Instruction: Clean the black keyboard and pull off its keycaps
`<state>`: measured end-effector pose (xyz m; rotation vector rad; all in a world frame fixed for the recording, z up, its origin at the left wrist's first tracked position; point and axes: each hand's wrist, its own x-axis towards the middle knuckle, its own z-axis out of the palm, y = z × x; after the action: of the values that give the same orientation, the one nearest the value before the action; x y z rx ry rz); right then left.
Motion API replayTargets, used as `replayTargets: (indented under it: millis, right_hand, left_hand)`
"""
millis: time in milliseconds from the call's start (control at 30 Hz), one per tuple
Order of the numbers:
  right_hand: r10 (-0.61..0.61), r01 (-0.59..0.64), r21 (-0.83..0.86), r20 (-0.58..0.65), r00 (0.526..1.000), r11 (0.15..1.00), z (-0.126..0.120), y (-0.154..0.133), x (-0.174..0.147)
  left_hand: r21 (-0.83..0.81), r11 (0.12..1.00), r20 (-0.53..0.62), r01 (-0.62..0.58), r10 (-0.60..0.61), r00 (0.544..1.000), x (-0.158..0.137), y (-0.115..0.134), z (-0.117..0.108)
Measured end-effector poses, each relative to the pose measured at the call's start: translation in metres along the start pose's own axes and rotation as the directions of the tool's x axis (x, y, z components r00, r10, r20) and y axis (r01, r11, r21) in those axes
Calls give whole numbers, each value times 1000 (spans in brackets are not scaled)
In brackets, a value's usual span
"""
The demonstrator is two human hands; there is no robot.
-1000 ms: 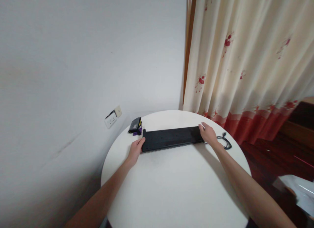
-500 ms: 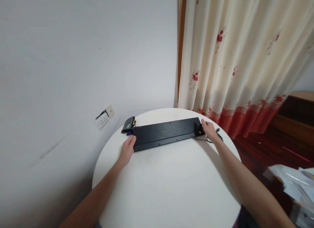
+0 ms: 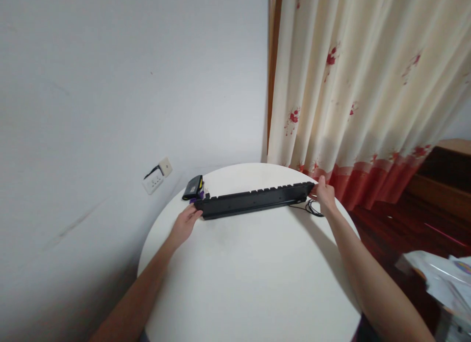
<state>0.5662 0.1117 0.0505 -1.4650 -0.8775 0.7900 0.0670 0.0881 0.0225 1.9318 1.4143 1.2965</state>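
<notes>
A black keyboard is tilted up on its long edge on the white round table, its underside facing me and the tops of its keys showing along the upper edge. My left hand grips its left end, thumb in front. At the other end my right hand is closed on the right corner. A black cable lies coiled on the table below my right hand. Just beyond my left hand is a dark box-like object with a purple piece beside it.
A wall with a power socket rises at the left and behind the table. Cream and red curtains hang at the back right. White bags or papers are at the lower right, above a dark red floor.
The keyboard has turned from showing its broad flat underside to standing more on edge, so key tops now show. My right hand has shifted slightly right.
</notes>
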Motion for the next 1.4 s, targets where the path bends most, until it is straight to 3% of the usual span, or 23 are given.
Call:
replayTargets:
  millis: [67,233,367,600,833,1067,1133,1267,1400]
  right_hand:
    - [91,-89,80,-33,995,993,-5,0,-1]
    - [237,-250,15,264,935,968,-17,6,0]
    - [281,-285,-34,317,906,958,-17,11,2]
    - [194,-177,-89,244,950,980,-7,10,-4]
    - [107,-76,-143,224,969,987,0,14,-3]
    - [-34,99,-295,217,976,950,3,18,0]
    - [-80,148,-373,192,978,916,0,18,1]
    - [-136,190,-568,137,981,801,-12,20,7]
    - [-104,226,-671,217,971,706,-19,28,13]
  left_hand:
    - [4,1000,31,-8,8,1000,0,1,-6]
    - [6,995,144,-97,95,985,-1,9,-15]
    - [16,989,202,-150,144,969,-4,12,-16]
    - [-101,993,286,-53,80,955,-10,12,-12]
    - [-37,994,334,-100,106,936,-12,15,-11]
    - [46,977,437,-207,166,884,-13,14,-13]
    - [84,977,401,-199,149,904,-13,15,-11]
    - [139,987,209,-86,56,976,-12,15,3]
    - [238,969,165,-69,30,986,-14,12,21]
